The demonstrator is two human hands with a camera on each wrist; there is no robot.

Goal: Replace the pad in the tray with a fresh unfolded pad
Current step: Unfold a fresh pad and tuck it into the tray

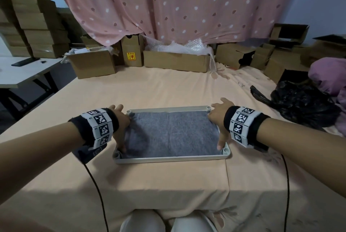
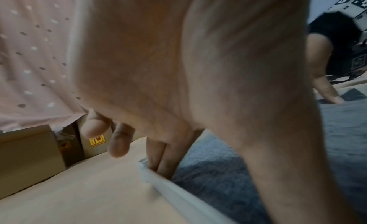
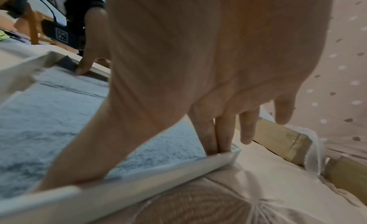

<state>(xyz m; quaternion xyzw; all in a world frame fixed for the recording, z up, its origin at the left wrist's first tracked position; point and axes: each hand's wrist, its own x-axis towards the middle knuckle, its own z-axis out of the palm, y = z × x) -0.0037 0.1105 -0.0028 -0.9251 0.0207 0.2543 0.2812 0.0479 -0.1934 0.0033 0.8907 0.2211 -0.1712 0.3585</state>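
- A grey pad (image 1: 171,134) lies unfolded inside a shallow pale tray (image 1: 171,159), covering its floor from wall to wall; a faint crease runs across its middle from the far side to the near side.
- The tray sits flat on a peach-coloured sheet (image 1: 164,181) spread over the work surface, straight in front of the person.
- The left hand (image 1: 119,125) is at the tray's left end, spread wide with straight fingers: the thumb presses the pad down at the near-left corner, and in the left wrist view two fingers (image 2: 163,158) push down between pad and wall at the far-left corner. It grips nothing.
- The right hand (image 1: 218,119) mirrors it at the right end: its thumb presses the pad at the near-right corner, and in the right wrist view two fingers (image 3: 216,136) are tucked against the wall at the far-right corner, the other two held clear above the sheet. It too is flat and holds nothing.
- Both wrists carry black bands with printed square markers, a cable trailing from each.
- A crumpled black plastic bag (image 1: 303,104) lies on the sheet well to the right of the tray.
- Cardboard boxes (image 1: 176,61) line the far edge under a pink dotted curtain (image 1: 168,3); one holds bubble wrap.
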